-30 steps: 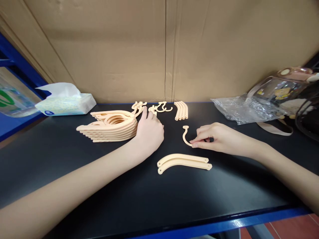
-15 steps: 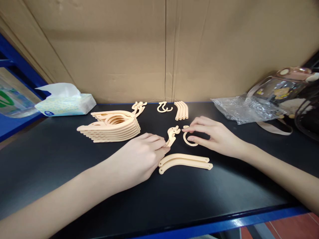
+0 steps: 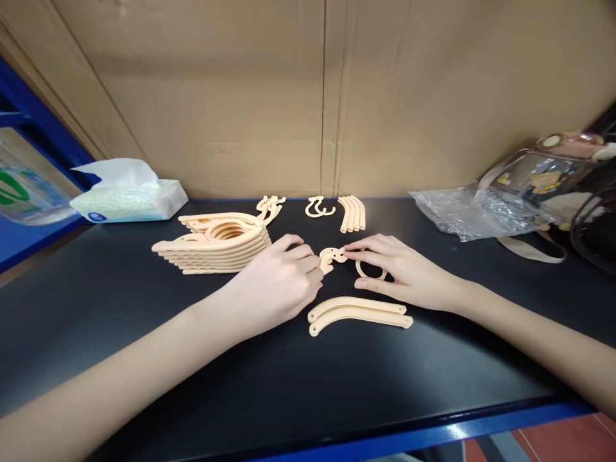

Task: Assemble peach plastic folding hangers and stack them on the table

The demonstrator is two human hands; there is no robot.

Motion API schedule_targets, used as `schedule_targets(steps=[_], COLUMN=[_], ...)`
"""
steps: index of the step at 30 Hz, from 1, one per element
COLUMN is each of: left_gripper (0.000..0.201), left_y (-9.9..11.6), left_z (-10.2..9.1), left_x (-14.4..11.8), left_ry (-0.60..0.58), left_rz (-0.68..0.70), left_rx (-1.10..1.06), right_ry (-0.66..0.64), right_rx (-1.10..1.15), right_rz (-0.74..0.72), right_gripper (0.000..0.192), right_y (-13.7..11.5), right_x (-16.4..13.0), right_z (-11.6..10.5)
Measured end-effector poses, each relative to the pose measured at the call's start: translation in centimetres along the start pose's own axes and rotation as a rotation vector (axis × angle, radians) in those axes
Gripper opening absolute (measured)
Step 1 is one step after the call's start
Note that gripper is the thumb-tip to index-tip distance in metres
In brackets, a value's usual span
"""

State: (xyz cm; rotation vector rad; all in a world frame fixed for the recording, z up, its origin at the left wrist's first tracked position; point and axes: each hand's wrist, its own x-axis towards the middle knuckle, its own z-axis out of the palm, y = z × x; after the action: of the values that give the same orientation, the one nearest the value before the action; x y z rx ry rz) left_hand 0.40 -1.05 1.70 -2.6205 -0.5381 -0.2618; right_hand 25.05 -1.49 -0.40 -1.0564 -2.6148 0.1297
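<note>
My left hand (image 3: 283, 279) is closed on a small beige plastic hanger centre piece (image 3: 328, 256), whose holed end points right. My fingers cover its other end. My right hand (image 3: 402, 268) pinches a beige curved hanger hook (image 3: 359, 268), with the hook's end meeting the centre piece at my fingertips. Whether the two are joined, I cannot tell. Just in front of both hands, two curved hanger arms (image 3: 359, 314) lie side by side on the black table (image 3: 308, 385).
A stack of beige folded hangers (image 3: 216, 253) is at the left. Further back are loose centre pieces (image 3: 269, 208), hooks (image 3: 315, 208) and several hanger arms (image 3: 353, 213). A tissue pack (image 3: 129, 199) stands back left; a plastic bag (image 3: 471, 208) and clear bottle (image 3: 539, 176) are at right.
My right hand has brought the hook left to the centre piece. My left hand has shifted slightly up, turning the centre piece so its end points more to the right.
</note>
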Motion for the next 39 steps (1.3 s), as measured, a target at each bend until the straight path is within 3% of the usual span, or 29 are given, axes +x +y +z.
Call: schedule_targets(steps=[5, 12, 26, 34, 39], left_gripper=[0.027, 0.028, 0.031, 0.03, 0.027], left_y=[-0.1, 0.2, 0.0, -0.1, 0.0], left_z=[0.8, 1.4, 1.4, 1.2, 0.6], left_x=[-0.8, -1.2, -1.2, -1.4, -1.4], left_ry=[0.046, 0.017, 0.022, 0.001, 0.041], left_rz=[-0.062, -0.183, -0.216, -0.232, -0.202], left_rx=[-0.003, -0.087, -0.178, -0.179, -0.243], right_ry=[-0.001, -0.002, -0.029, 0.106, 0.135], right_rx=[-0.013, -0.015, 0.018, 0.031, -0.091], right_rz=[-0.009, -0.007, -0.009, 0.043, 0.002], right_gripper=[0.048, 0.053, 0.054, 0.037, 0.033], right_y=[0.1, 0.2, 0.3, 1.7, 3.1], right_x=[-0.1, -0.1, -0.2, -0.2, -0.3], right_z=[0.1, 0.3, 0.1, -0.4, -0.3])
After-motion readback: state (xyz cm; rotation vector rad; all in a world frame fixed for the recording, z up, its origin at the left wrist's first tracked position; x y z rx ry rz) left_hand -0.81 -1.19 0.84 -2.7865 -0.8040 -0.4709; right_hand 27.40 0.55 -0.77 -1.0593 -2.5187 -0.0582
